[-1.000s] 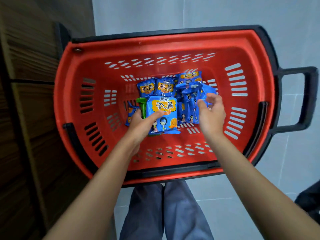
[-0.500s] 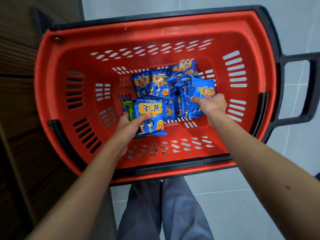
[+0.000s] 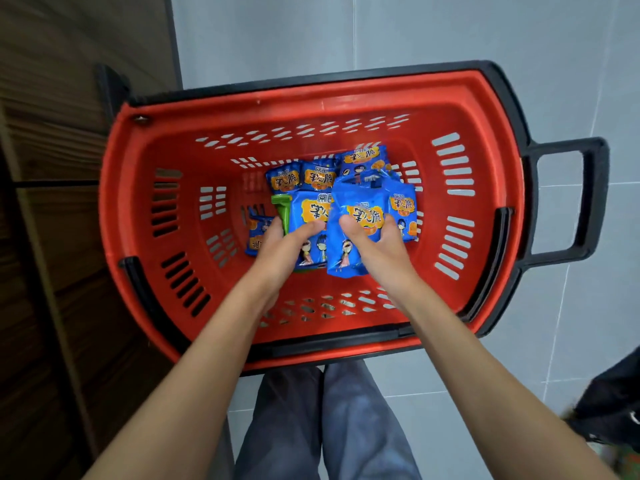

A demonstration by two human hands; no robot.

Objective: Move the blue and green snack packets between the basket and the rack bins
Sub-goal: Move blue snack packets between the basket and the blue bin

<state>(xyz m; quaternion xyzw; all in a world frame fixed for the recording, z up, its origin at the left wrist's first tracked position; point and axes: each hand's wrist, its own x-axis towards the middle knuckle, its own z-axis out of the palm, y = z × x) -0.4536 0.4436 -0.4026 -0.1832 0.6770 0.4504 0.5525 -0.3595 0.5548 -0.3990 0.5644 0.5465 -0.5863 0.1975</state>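
A red plastic basket (image 3: 145,188) with a black rim stands on the floor in front of me. Several blue snack packets lie on its bottom. My left hand (image 3: 284,247) grips a blue packet (image 3: 311,216) together with a green packet (image 3: 281,211) tucked beside it. My right hand (image 3: 377,247) grips a bunch of blue packets (image 3: 363,209), thumb on the front one. More blue packets (image 3: 304,176) lie behind both hands, and one (image 3: 256,233) lies left of my left hand.
A dark wooden panel (image 3: 52,202) stands along the left of the basket. The basket's black handle (image 3: 588,202) sticks out to the right. Grey floor tiles surround it. My legs (image 3: 311,427) are below the basket, and a dark object (image 3: 616,403) is at the lower right.
My right hand has gathered blue packets and drawn them toward the left hand. The left hand keeps its hold on the blue and green packets.
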